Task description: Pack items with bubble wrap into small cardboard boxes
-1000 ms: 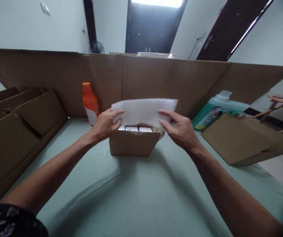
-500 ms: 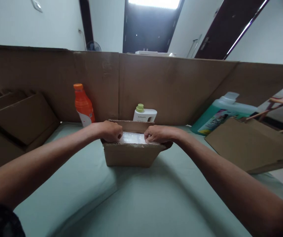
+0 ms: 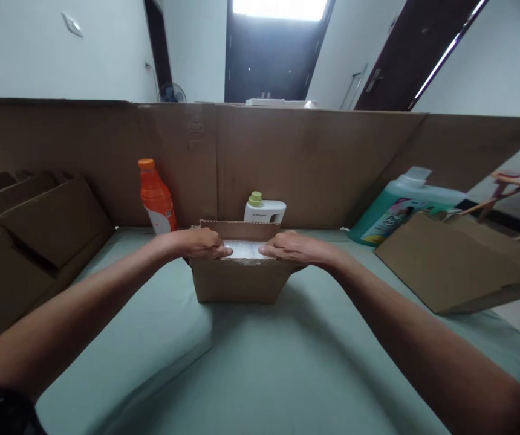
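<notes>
A: What's the biggest thing here?
B: A tall cardboard screen [image 3: 314,163] stands across the back of the green-covered bench [image 3: 251,368]. Flattened cartons [image 3: 37,235] lean at the left, and another folded carton [image 3: 450,266] lies at the right.

A: And in the middle?
B: A small open cardboard box [image 3: 240,281] sits on the bench, with a white padding sheet [image 3: 245,249] lying in its top.

A: The hands?
B: The left hand [image 3: 199,243] and the right hand [image 3: 294,248] both lie flat and unclenched on the sheet, fingers pointing inward, gripping nothing.

A: Smaller things?
B: A green detergent jug [image 3: 400,205] lies at the right, an orange bottle [image 3: 156,196] stands at the left, and a white bottle [image 3: 264,209] stands just behind the box.
</notes>
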Demonstrator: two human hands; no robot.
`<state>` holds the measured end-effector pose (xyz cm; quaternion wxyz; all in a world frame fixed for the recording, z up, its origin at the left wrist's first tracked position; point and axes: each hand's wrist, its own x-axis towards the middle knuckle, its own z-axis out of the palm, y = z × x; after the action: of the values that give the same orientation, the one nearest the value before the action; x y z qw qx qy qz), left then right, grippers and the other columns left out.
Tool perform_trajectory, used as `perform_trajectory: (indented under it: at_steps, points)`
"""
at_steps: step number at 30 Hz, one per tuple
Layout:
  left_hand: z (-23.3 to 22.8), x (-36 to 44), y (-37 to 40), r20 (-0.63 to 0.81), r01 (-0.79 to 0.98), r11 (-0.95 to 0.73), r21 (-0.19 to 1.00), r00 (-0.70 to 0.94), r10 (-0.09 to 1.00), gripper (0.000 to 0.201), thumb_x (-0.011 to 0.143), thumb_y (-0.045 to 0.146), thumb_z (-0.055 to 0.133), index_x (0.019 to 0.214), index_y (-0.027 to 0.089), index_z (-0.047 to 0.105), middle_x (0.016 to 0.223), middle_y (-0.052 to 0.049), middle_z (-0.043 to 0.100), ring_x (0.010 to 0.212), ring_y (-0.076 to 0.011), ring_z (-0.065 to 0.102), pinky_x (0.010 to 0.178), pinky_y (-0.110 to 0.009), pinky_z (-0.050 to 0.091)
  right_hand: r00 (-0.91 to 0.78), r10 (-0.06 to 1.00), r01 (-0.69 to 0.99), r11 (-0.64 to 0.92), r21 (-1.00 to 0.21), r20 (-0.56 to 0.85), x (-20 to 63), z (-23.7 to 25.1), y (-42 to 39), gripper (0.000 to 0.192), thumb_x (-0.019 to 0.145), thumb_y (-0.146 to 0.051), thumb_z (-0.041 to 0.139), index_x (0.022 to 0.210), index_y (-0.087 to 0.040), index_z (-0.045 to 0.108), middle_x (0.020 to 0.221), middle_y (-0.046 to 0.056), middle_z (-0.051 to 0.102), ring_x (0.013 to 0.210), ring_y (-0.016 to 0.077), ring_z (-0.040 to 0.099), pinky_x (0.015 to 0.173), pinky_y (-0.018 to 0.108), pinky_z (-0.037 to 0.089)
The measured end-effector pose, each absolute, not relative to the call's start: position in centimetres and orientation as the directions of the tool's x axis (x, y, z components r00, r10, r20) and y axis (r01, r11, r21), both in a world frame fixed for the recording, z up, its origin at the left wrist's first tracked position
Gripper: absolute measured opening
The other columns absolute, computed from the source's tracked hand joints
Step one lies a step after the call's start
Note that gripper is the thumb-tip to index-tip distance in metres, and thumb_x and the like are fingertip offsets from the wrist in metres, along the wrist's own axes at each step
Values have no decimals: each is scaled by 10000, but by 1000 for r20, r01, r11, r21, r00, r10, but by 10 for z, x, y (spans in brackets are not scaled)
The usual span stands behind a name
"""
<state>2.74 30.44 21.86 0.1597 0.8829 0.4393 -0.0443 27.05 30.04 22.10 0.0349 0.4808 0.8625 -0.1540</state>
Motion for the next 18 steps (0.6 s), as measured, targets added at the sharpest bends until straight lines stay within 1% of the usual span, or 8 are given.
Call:
perform_trajectory:
  at_steps: [2, 4, 6, 8, 10, 13, 16, 18]
  points:
    - [214, 22, 304, -147, 758, -560, 334, 629, 763, 523, 984, 489, 334, 738, 168, 664, 701, -47, 649, 635, -172, 584, 619, -276, 427, -538, 837, 800, 471, -371, -97, 276, 220, 294, 454, 983, -454, 382, 687, -199, 613, 677, 18, 602, 639, 172, 540, 582, 274, 356]
    - [209, 8, 292, 104, 699, -584, 413, 601, 793, 501, 995, 488, 317, 852, 173, 680, 814, -53, 678, 770, -190, 629, 727, -294, 477, -417, 897, 768, 435, -470, 148, 289, 217, 277, 425, 977, -455, 388, 765, -202, 655, 749, 17, 651, 703, 187, 580, 621, 279, 396]
    - [196, -11, 270, 423, 668, -577, 470, 404, 811, 404, 989, 460, 382, 1004, 188, 681, 972, -63, 699, 939, -206, 644, 863, -329, 492, -213, 915, 755, 377, -536, 343, 307, 207, 253, 384, 960, -458, 435, 821, -209, 692, 825, 21, 704, 776, 204, 627, 679, 290, 442]
    - [171, -27, 249, 615, 638, -532, 556, 115, 780, 340, 956, 434, 491, 1142, 201, 655, 1107, -78, 694, 1052, -219, 636, 954, -370, 487, -43, 916, 745, 296, -598, 399, 325, 186, 233, 346, 920, -485, 510, 843, -218, 716, 870, 36, 742, 822, 227, 665, 711, 312, 484]
    - [135, -35, 236, 593, 606, -463, 646, -17, 805, 463, 893, 465, 595, 1279, 210, 589, 1253, -107, 658, 1158, -256, 612, 1008, -428, 483, 4, 942, 706, 235, -668, 335, 334, 155, 224, 356, 851, -529, 606, 977, -219, 728, 954, 71, 764, 881, 268, 696, 720, 351, 529]
    - [82, -22, 240, 403, 489, -354, 797, 5, 915, 797, 749, 514, 740, 1423, 197, 457, 1461, -162, 525, 1339, -336, 502, 1115, -517, 408, -96, 972, 599, 230, -767, 216, 325, 105, 235, 577, 772, -554, 704, 1221, -197, 641, 1158, 129, 739, 1029, 311, 700, 824, 420, 570]
    - [55, 10, 258, 269, 253, -268, 930, 33, 963, 891, 724, 521, 744, 1444, 134, 392, 1399, -202, 569, 1298, -345, 549, 1124, -517, 409, -80, 982, 513, 189, -837, 173, 305, 74, 256, 648, 751, -569, 708, 1240, -161, 592, 1203, 168, 726, 1072, 327, 700, 905, 456, 562]
    - [50, 28, 263, 257, 149, -256, 955, 13, 966, 933, 734, 501, 736, 1482, 122, 328, 1415, -211, 558, 1318, -339, 539, 1148, -509, 388, 0, 984, 504, 156, -850, 181, 301, 65, 261, 634, 729, -583, 702, 1188, -156, 607, 1144, 174, 749, 1040, 351, 712, 879, 481, 568]
